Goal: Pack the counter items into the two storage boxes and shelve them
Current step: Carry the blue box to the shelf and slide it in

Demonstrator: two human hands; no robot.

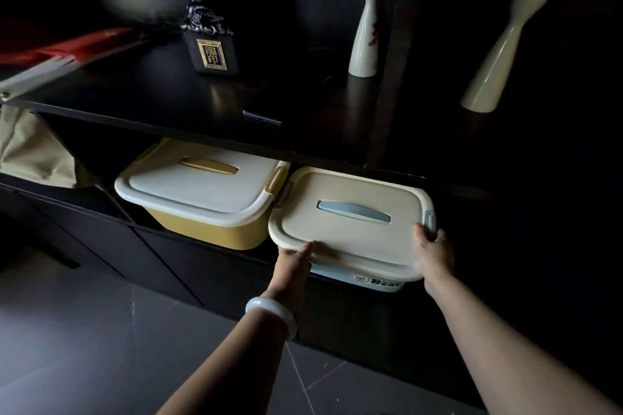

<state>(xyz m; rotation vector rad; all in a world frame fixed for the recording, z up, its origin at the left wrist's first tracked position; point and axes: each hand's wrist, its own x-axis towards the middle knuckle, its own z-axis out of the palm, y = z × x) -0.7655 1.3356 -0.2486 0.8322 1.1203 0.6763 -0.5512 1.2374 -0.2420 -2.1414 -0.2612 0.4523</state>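
We see the blue storage box (350, 229) in the lower shelf (337, 310) opening, lid on, just beside the yellow storage box (202, 192) at its 9 o'clock. Left hand (292, 263) and right hand (433, 251) each grip its front lid rim, fingers curled under. A white vase (365, 27) stands above at 12 o'clock.

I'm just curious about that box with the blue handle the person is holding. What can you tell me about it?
The blue storage box looks like plastic: a pale blue body under a closed cream lid with a blue handle lying flat in its recess and blue side latches. A bear label shows on the front. It sits partly in the lower shelf, front edge sticking out, close beside the yellow storage box. The left hand holds its front left corner; the right hand holds its right front edge near the latch.
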